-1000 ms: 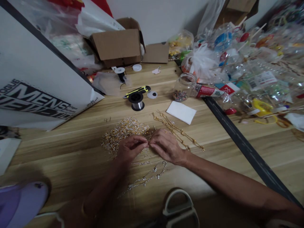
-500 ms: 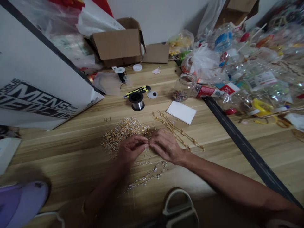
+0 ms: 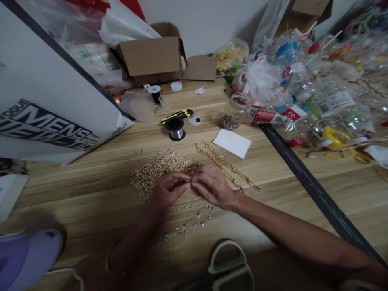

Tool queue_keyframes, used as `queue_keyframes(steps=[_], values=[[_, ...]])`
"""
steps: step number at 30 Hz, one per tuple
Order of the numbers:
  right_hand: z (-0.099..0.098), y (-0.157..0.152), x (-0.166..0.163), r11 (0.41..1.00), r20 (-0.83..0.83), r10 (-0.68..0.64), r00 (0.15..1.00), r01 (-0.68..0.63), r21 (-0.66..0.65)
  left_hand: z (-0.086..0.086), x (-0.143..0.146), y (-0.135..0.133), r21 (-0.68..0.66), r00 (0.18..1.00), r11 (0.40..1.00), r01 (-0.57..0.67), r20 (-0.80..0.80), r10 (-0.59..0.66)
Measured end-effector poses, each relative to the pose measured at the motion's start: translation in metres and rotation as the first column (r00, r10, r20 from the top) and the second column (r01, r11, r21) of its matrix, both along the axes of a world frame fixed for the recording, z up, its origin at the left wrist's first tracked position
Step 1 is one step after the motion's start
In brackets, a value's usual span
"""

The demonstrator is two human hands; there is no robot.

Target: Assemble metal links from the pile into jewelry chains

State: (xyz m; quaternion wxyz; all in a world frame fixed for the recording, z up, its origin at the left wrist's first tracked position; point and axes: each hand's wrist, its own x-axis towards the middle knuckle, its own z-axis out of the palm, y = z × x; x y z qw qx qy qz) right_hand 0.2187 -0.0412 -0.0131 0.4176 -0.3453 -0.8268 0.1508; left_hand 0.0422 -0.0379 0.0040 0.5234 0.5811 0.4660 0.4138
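My left hand [image 3: 169, 190] and my right hand [image 3: 212, 186] meet fingertip to fingertip over the wooden table. Both are closed in a pinch, and whatever sits between the fingers is too small to make out. Behind my left hand lies a heap of tiny gold and silver jewelry findings [image 3: 163, 161]. Two gold chains [image 3: 223, 165] stretch out beyond my right hand. Nearer to me, below the hands, a silver chain [image 3: 190, 226] lies in a loose loop, with a short silver piece [image 3: 183, 207] beside it.
Behind the heap stand a wire spool [image 3: 176, 130] and a yellow-black utility knife [image 3: 177, 116]. A white card [image 3: 232, 143] lies before a jar of beads [image 3: 235, 115]. Plastic bottles and bags [image 3: 327, 89] crowd the right. Scissors [image 3: 228, 262] lie close to me; a large printed box [image 3: 60, 109] stands left.
Both hands keep the same pinch at the same spot. The whole view has shifted very slightly; nothing else has visibly moved.
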Motion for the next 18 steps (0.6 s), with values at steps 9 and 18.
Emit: queue_keyframes(steps=[9, 18], values=[[0.0024, -0.0004, 0.0002, 1.0, -0.048, 0.009, 0.999, -0.008, 0.01, -0.0041, -0.0009, 0.0012, -0.022, 1.0, 1.0, -0.016, 0.012, 0.017], [-0.0003, -0.0006, 0.0012, 1.0, -0.033, 0.0, 0.999, 0.0, 0.015, -0.002, -0.0013, 0.0016, -0.051, 0.999, 0.998, -0.048, 0.018, 0.049]])
